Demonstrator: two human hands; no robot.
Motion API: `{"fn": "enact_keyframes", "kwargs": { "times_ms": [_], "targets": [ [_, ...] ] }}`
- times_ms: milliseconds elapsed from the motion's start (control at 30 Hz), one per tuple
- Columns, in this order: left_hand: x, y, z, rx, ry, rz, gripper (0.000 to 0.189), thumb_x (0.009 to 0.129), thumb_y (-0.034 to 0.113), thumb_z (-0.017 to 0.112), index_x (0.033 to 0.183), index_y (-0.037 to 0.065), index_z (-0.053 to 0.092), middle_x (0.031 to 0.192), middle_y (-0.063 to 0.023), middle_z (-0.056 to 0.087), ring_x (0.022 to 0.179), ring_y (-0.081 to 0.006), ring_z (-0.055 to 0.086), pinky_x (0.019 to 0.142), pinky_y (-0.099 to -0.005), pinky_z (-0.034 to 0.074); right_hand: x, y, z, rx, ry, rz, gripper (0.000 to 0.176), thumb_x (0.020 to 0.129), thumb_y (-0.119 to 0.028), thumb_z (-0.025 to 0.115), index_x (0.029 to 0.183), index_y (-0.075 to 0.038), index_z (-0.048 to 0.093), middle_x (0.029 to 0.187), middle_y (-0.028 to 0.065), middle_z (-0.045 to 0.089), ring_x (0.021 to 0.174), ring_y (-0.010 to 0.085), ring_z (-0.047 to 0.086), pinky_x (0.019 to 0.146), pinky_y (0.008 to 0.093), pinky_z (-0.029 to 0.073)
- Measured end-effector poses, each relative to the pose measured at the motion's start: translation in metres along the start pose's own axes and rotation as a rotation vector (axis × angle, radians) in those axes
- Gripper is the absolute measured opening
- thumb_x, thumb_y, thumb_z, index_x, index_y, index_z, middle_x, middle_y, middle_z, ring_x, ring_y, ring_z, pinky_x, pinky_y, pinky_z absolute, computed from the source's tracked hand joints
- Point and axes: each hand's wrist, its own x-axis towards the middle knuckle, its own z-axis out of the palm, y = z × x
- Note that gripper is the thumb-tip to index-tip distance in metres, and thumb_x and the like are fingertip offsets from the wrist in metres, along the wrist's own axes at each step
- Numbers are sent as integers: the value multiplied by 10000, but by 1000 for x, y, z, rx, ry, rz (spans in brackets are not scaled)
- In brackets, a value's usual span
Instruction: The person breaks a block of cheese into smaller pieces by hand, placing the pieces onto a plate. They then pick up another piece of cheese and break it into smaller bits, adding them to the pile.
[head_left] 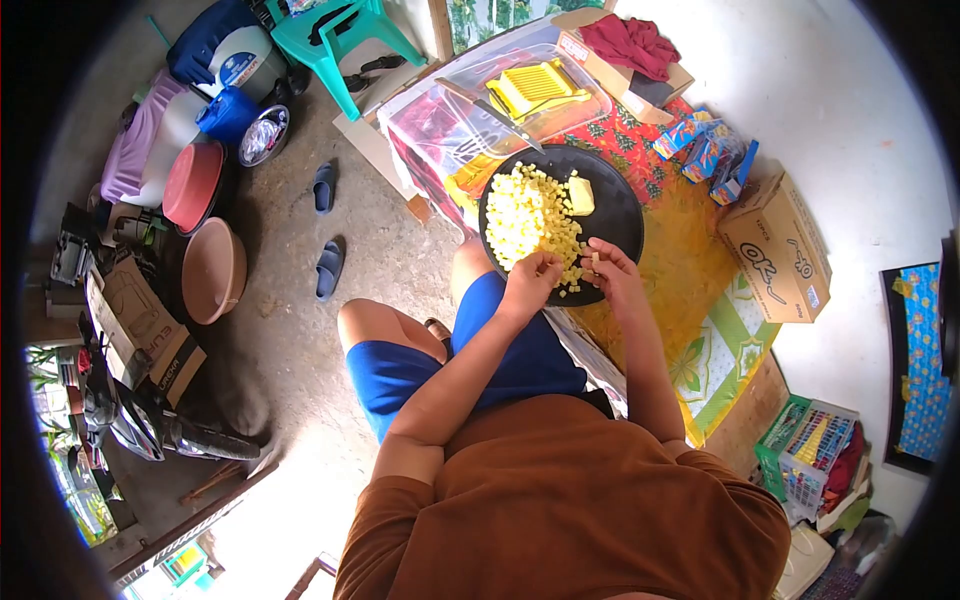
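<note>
Bare concrete floor (290, 250) surrounds red-and-yellow cloth-covered table (690, 270). Round black plate (625, 215) on table carries pale-yellow cut cubes (530, 215), heaped on its left half. Left hand (533, 275) curled over heap edge; grip state not discernible. Right hand (612, 270) grip pinched on cubes at near rim. Judged step: sorting cubes. Next move calls for light pinch, kept inside rim.

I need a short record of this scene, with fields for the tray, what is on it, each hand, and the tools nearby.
tray: round black tray on a patterned cloth
contents: heap of small yellow cubes; one larger yellow chunk
left: left hand curled down onto the cubes at the near rim
right: right hand at the near rim, fingertips by a small yellow piece; grip unclear
tools: knife and yellow grid cutter lying on a clear plastic box
</note>
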Motion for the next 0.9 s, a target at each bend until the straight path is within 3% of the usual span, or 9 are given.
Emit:
{"fn": "enact_keyframes", "kwargs": {
  "times_ms": [67, 167, 367, 467, 767, 900],
  "targets": [
    [0, 2, 0, 6, 15, 28, 213, 914, 202, 584, 993, 9, 624, 713, -2, 557, 501, -57, 463, 408, -207, 366, -6, -12, 2, 116, -84, 43, 346, 893, -95, 588, 1232, -33, 555, 1122, 48, 585, 988, 136, 598, 820, 234, 495],
    [-4, 14, 1, -80, 3, 26, 233, 920, 227, 585, 984, 8, 628, 702, 3, 555, 496, -46, 456, 404, -201, 349, -14, -21, 12, 72, -91, 11, 350, 883, -51, 586, 1229, -11, 552, 1080, 62, 600, 986, 153, 613, 839, 265, 510],
    [-9, 29, 1, -130, -30, 73, 265, 918, 250, 605, 1006, 0, 614, 716, 3, 566, 510, -43, 461, 434, -193, 360, -20, -28, 20, -93, -154, -43, 398, 851, -39, 644, 1236, -14, 547, 1020, 98, 621, 890, 142, 625, 805, 270, 515],
    [-13, 39, 0, -127, -74, -6, 269, 915, 256, 614, 1017, 7, 608, 736, -2, 584, 522, -46, 468, 451, -193, 375, -23, -35, 27, -149, -154, -47, 413, 844, -44, 658, 1238, -16, 540, 982, 92, 632, 876, 137, 622, 786, 268, 514],
    [-9, 29, -5, -248, -177, -1, 227, 938, 228, 574, 1022, 19, 606, 779, -2, 605, 561, -45, 489, 490, -185, 406, -26, -36, 27, -44, -175, 9, 410, 864, -64, 641, 1253, -33, 517, 1016, 91, 638, 888, 167, 646, 762, 277, 528],
    [-6, 21, -2, -169, -125, -48, 220, 940, 194, 554, 1058, 15, 602, 786, -5, 604, 555, -47, 489, 482, -194, 423, -21, -32, 19, -49, -81, 53, 379, 841, -62, 672, 1199, -26, 553, 1003, 69, 637, 814, 139, 638, 713, 260, 525]
  ]
}}
